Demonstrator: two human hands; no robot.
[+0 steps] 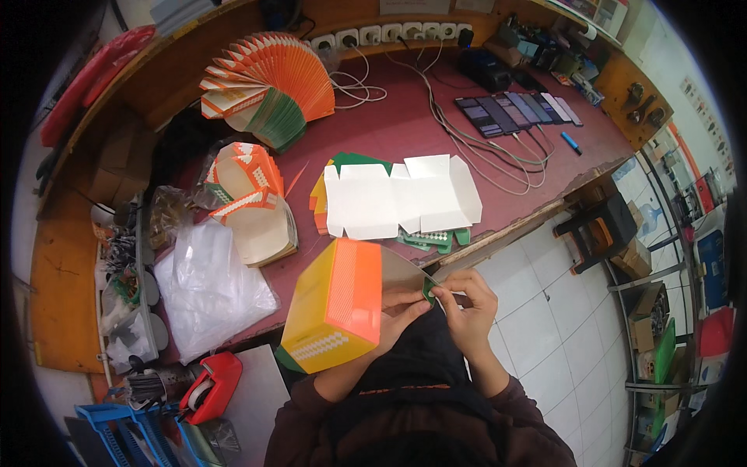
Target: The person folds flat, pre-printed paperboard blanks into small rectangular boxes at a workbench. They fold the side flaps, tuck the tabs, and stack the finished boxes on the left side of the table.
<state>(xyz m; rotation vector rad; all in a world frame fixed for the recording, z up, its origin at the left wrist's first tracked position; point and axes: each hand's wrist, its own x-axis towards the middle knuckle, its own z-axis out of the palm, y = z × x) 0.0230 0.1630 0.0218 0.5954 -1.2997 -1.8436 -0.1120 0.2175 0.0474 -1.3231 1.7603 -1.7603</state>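
Observation:
A partly folded carton (331,307), orange and yellow outside with a pale inside, is held in front of me, off the table's near edge. My left hand (398,313) grips it from behind and below, and the carton hides part of this hand. At its right end, a small green flap (429,291) sits between the fingertips of both hands. My right hand (470,302) pinches the flap with thumb and forefinger. Just beyond lies a stack of flat carton blanks (366,198), the top one white side up, with green, orange and yellow edges showing beneath.
Fanned orange and green cartons (292,78) and more cartons (261,222) stand at the left, beside clear plastic bags (206,284). Phones (510,113) and white cables (459,136) lie at the back right. A red tape dispenser (212,389) is at lower left, a black stool (595,229) at right.

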